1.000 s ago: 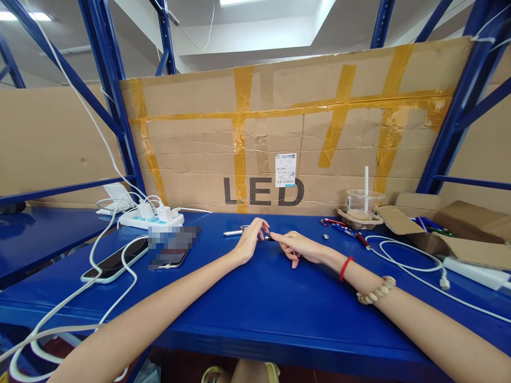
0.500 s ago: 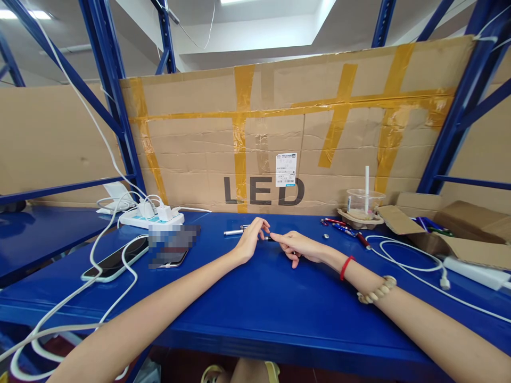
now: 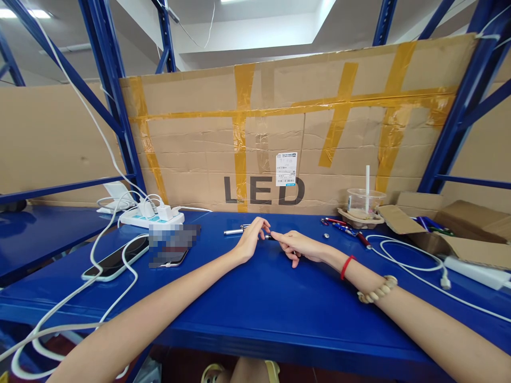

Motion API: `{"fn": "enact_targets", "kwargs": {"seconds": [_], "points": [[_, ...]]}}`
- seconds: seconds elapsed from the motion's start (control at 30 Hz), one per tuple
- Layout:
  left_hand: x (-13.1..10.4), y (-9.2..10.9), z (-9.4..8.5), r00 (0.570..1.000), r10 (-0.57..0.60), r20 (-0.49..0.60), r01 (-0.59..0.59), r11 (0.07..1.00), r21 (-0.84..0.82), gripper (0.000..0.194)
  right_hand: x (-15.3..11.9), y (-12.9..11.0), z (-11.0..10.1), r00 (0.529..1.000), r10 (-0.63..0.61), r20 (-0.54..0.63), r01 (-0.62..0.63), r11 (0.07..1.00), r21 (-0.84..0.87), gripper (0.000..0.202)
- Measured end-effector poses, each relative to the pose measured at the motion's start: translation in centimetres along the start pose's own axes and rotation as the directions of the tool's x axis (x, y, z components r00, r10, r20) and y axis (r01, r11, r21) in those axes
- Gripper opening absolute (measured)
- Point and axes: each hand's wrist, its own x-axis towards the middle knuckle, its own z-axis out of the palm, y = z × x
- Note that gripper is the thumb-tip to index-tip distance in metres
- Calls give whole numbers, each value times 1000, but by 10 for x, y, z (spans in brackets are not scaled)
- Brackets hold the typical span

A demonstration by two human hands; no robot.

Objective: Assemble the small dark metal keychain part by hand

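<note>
My left hand (image 3: 251, 240) rests on its edge on the blue tabletop (image 3: 247, 303), its fingers bent over toward the right. What its fingertips hold, if anything, is hidden. Facing it, my right hand (image 3: 301, 247) has the index finger stretched left and the other fingers curled. A thin dark pen-like piece (image 3: 270, 238) shows at the right index fingertip, between the two hands; its far end is out of sight. Just left of my left hand lies a silver pen (image 3: 233, 232), partly covered by the hand, with another small silver piece behind it.
Two phones, one of them (image 3: 115, 260) under a white cable, and a white power strip (image 3: 151, 217) lie at left. Right are pens (image 3: 343, 229), a small metal piece (image 3: 326, 235), a plastic cup (image 3: 365, 202) with straw, a coiled white cable (image 3: 419, 263) and an open cardboard box (image 3: 471, 229).
</note>
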Motion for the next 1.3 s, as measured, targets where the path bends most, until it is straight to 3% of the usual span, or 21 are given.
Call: {"fn": "enact_targets", "kwargs": {"seconds": [0.63,0.73,0.97,1.3], "points": [[0,0,0,1000,3,-3,-3,1000,-7,31,0,0,1,1000,0,-31,0,1000,-2,55],[2,-2,1,1000,-18,-7,18,998,-62,30,0,0,1,1000,-2,-30,2,1000,3,55],[7,0,-4,984,-158,-82,119,925,-360,40,-1,-1,2,999,-10,-35,11,1000,8,53],[7,1,-7,969,-214,-120,153,911,-384,43,1,1,1,999,-18,-32,18,1000,9,53]]}}
